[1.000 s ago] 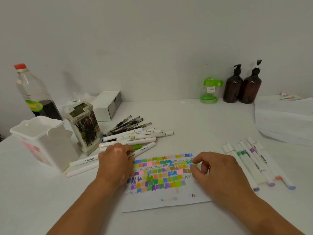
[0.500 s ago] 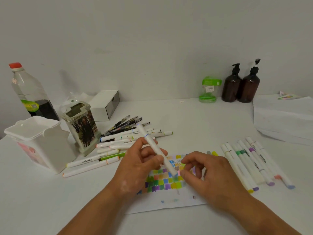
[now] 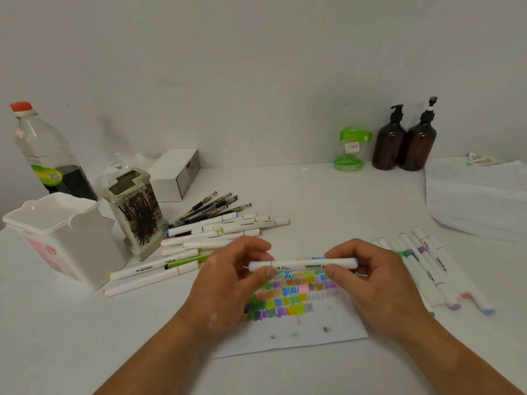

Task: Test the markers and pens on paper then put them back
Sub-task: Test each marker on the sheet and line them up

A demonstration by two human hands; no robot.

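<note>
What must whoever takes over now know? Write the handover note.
Left hand and right hand each pinch one end of a white marker above the test paper.
Markers and black pens lie piled to its left by the pen holder; a row of markers lies to its right.
Done: many colour swatches on the paper.
Left: test this marker, likely others, then put all back.

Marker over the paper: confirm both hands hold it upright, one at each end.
Not upright. The head view shows the marker held level above the paper, with the left hand and right hand each gripping one end.
</note>
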